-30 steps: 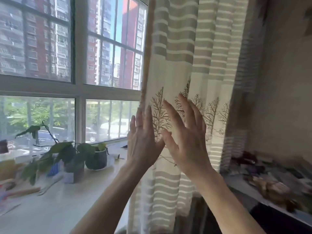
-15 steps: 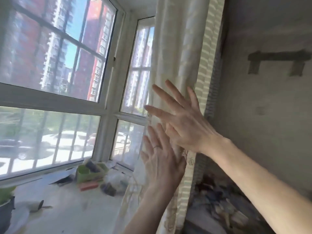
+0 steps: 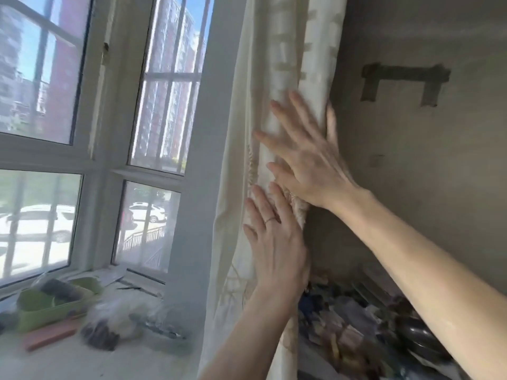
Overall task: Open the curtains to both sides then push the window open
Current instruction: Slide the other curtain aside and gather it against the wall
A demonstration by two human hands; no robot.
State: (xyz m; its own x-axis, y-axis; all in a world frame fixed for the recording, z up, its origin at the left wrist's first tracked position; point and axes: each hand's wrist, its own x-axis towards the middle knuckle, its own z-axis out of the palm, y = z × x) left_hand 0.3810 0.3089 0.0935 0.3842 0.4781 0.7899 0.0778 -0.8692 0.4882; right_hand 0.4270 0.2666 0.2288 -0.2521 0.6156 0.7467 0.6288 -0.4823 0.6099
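No text, label, brand, number or sign can be read anywhere in the view. The blurred packets and clutter on the sill point(image 3: 68, 360) and the shelf show no legible lettering, and nothing is written on the curtain point(image 3: 277, 78) or the wall point(image 3: 411, 160).

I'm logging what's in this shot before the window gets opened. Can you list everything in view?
curtain: one, cream with beige bars, bunched against the right wall
window: several white-framed panes, left and centre, shut
wall: one, grey-beige, right, with a dark bracket-shaped mark
sill: one, pale, bottom left
green container: one, on the sill at left
clear bag: one, dark contents, on the sill, blurred
clutter: mixed pile, lower right, too blurred to name
left hand: flat on the curtain, ring on one finger
right hand: flat on the curtain, above the left
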